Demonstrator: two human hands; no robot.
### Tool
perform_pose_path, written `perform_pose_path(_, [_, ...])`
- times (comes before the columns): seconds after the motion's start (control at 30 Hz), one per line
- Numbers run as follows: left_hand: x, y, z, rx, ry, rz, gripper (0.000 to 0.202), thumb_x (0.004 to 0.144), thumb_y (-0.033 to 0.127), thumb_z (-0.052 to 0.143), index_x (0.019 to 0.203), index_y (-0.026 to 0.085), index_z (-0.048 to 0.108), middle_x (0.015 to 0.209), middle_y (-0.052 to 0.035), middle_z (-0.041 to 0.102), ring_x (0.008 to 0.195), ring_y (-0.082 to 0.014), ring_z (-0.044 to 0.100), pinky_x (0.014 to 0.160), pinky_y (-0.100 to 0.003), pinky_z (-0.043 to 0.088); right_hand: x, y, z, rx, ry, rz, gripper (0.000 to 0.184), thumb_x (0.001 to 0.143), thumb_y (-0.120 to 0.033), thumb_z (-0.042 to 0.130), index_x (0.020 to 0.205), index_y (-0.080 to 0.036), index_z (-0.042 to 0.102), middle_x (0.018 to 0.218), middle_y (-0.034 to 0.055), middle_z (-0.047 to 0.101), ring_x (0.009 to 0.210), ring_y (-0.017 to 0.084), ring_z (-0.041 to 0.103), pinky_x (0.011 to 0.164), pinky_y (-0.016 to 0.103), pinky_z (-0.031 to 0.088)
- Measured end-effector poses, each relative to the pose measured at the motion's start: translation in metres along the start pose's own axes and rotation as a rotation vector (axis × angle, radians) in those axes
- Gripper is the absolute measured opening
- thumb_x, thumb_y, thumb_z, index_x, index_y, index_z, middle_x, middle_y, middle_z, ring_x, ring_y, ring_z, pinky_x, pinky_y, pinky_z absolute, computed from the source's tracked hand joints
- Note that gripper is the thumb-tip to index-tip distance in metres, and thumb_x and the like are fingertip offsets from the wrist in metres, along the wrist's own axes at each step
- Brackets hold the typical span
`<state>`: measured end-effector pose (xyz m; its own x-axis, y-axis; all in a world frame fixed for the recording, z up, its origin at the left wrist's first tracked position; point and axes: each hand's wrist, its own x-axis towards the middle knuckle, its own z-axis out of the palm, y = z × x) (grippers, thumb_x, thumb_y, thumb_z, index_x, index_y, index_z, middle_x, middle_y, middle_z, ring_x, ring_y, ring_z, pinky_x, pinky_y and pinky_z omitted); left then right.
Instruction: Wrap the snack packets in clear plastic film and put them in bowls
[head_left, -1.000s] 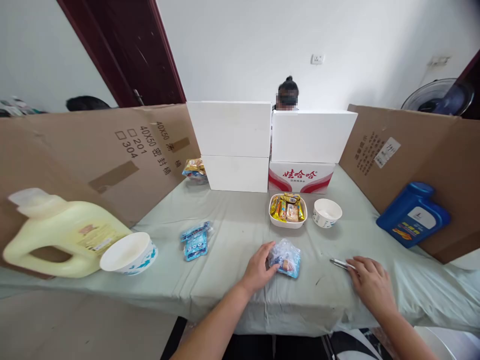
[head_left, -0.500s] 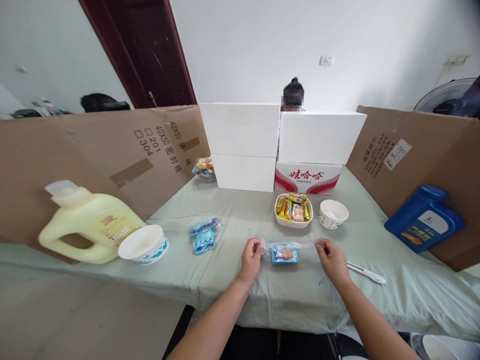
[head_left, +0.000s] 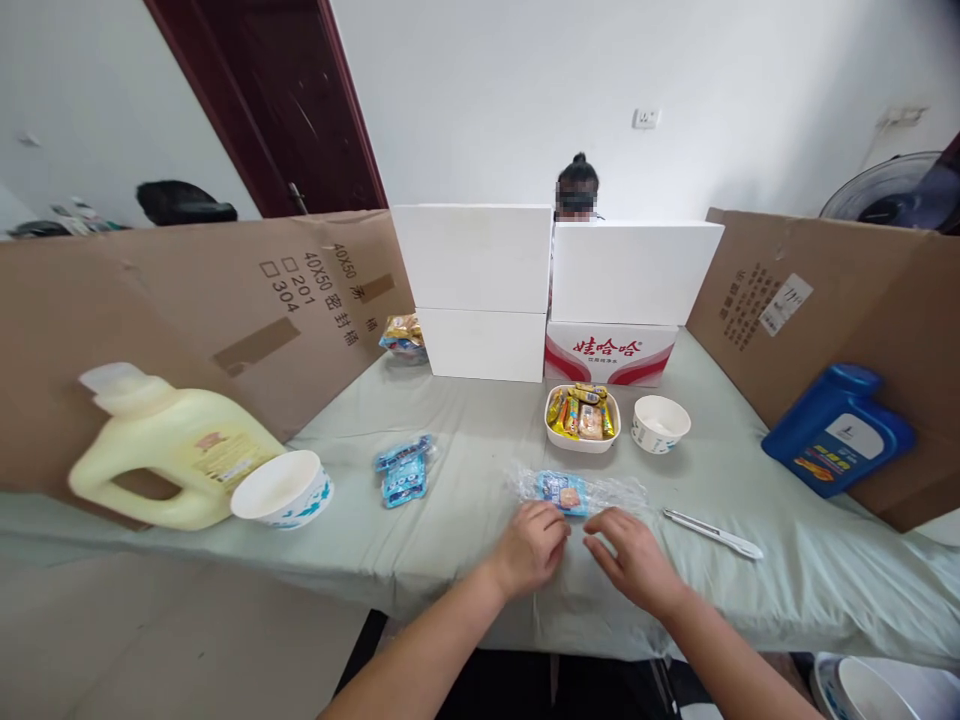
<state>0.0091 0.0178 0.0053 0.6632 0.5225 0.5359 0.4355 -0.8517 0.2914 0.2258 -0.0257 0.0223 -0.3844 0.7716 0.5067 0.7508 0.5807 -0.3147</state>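
Note:
A blue snack packet (head_left: 562, 493) lies on the cloth in a clear plastic bag (head_left: 619, 493) spread out to both sides. At its near edge is my left hand (head_left: 531, 548), fingers loosely bent and pointing right, holding nothing that I can see. My right hand (head_left: 634, 562) is just to the right, its thumb and fingers apart, near the bag's lower edge. Whether the fingertips touch the plastic is hard to make out. Behind the packet stands a white tray (head_left: 582, 444) of yellow-wrapped snacks (head_left: 589, 412).
Right of the tray are a paper bowl (head_left: 660, 425) and white tongs (head_left: 712, 533). More blue packets (head_left: 403, 475) lie left. A paper bowl (head_left: 283, 492), a yellow jug (head_left: 172, 450) and a blue bottle (head_left: 838, 430) flank the table. White boxes (head_left: 480, 260) stand behind; a person sits beyond.
Both hands have let go of the bag's two ends and moved inward, toward each other, at the packet's near side. The bag now lies looser and crumpled on the cloth.

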Motion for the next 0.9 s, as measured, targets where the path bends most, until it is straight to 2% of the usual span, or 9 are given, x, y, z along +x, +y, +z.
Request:
perform_pose_path(0.07, [0.008, -0.010, 0.001, 0.130, -0.027, -0.132, 0.025, 0.088, 0.018, 0.049, 0.109, 0.021, 0.063, 0.123, -0.0117, 0.060, 0.119, -0.0281, 0.052, 0.100, -0.047, 0.040, 0.015, 0.008, 0.009, -0.058, -0.083, -0.040, 0.019, 0.094, -0.027, 0.044, 0.099, -0.024, 0.062, 0.102, 0.0052, 0.068, 0.102, 0.018, 0.061, 0.089, 0.033, 0.049])
perform_pose_path(0.13, [0.016, -0.025, 0.000, 0.218, -0.041, -0.274, 0.032, 0.089, 0.022, 0.052, 0.120, 0.021, 0.059, 0.140, -0.0129, 0.049, 0.131, -0.0314, 0.041, 0.106, -0.053, 0.033, 0.028, 0.022, 0.018, -0.117, -0.051, 0.015, 0.024, 0.094, -0.027, 0.043, 0.108, -0.020, 0.062, 0.117, 0.0114, 0.065, 0.117, 0.025, 0.055, 0.097, 0.043, 0.045])
perform_pose_path(0.23, [0.024, -0.045, -0.003, 0.255, -0.072, -0.362, 0.036, 0.090, 0.026, 0.054, 0.125, 0.020, 0.056, 0.135, -0.0132, 0.054, 0.128, -0.0315, 0.044, 0.105, -0.055, 0.031, 0.041, 0.036, 0.022, -0.182, 0.023, 0.117, 0.032, 0.092, -0.023, 0.041, 0.117, -0.012, 0.059, 0.130, 0.0217, 0.055, 0.128, 0.036, 0.044, 0.099, 0.060, 0.038])
perform_pose_path(0.3, [0.025, -0.050, -0.007, 0.261, -0.071, -0.354, 0.031, 0.090, 0.024, 0.054, 0.120, 0.020, 0.058, 0.119, -0.0114, 0.063, 0.117, -0.0291, 0.052, 0.103, -0.054, 0.033, 0.044, 0.033, 0.020, -0.199, 0.039, 0.119, 0.031, 0.091, -0.021, 0.043, 0.115, -0.014, 0.061, 0.130, 0.0187, 0.057, 0.129, 0.034, 0.043, 0.103, 0.060, 0.034])
perform_pose_path(0.5, [0.002, -0.017, -0.019, 0.253, -0.031, -0.259, 0.022, 0.092, 0.014, 0.045, 0.091, 0.020, 0.066, 0.087, -0.0082, 0.065, 0.093, -0.0242, 0.057, 0.094, -0.045, 0.039, 0.041, 0.000, 0.000, 0.010, -0.022, -0.042, 0.034, 0.092, -0.014, 0.039, 0.116, -0.024, 0.061, 0.113, 0.0086, 0.065, 0.111, 0.022, 0.055, 0.097, 0.043, 0.044])
perform_pose_path(0.67, [-0.029, 0.016, -0.028, 0.037, -0.266, 0.033, 0.010, 0.081, 0.015, 0.056, 0.086, 0.021, 0.063, 0.094, -0.0069, 0.065, 0.098, -0.0248, 0.056, 0.088, -0.040, 0.042, 0.055, 0.002, -0.004, 0.052, -0.242, 0.120, 0.041, 0.088, -0.007, 0.035, 0.116, -0.023, 0.061, 0.109, 0.0066, 0.067, 0.103, 0.019, 0.061, 0.088, 0.033, 0.048])
perform_pose_path(0.77, [-0.029, 0.018, -0.027, -0.016, -0.291, -0.072, 0.012, 0.080, 0.025, 0.060, 0.090, 0.020, 0.061, 0.088, -0.0065, 0.064, 0.087, -0.0244, 0.059, 0.078, -0.037, 0.046, 0.074, 0.010, 0.009, 0.035, -0.367, 0.099, 0.035, 0.085, -0.008, 0.043, 0.108, -0.023, 0.065, 0.101, 0.0043, 0.070, 0.096, 0.018, 0.064, 0.084, 0.029, 0.047])
perform_pose_path(0.83, [-0.022, 0.010, -0.021, -0.007, -0.199, -0.194, 0.013, 0.086, 0.022, 0.050, 0.094, 0.020, 0.060, 0.089, -0.0075, 0.064, 0.083, -0.0229, 0.060, 0.075, -0.036, 0.048, 0.086, 0.013, 0.021, 0.003, -0.433, 0.094, 0.031, 0.083, -0.015, 0.054, 0.111, -0.022, 0.065, 0.110, 0.0062, 0.068, 0.105, 0.021, 0.061, 0.091, 0.033, 0.044])
perform_pose_path(0.9, [-0.015, -0.001, -0.010, 0.030, -0.082, -0.306, 0.019, 0.088, 0.016, 0.044, 0.099, 0.019, 0.059, 0.098, -0.0093, 0.064, 0.090, -0.0235, 0.060, 0.079, -0.038, 0.050, 0.095, 0.015, 0.032, -0.038, -0.483, 0.105, 0.050, 0.074, -0.027, 0.070, 0.122, -0.022, 0.059, 0.125, 0.0102, 0.062, 0.117, 0.027, 0.054, 0.097, 0.039, 0.040])
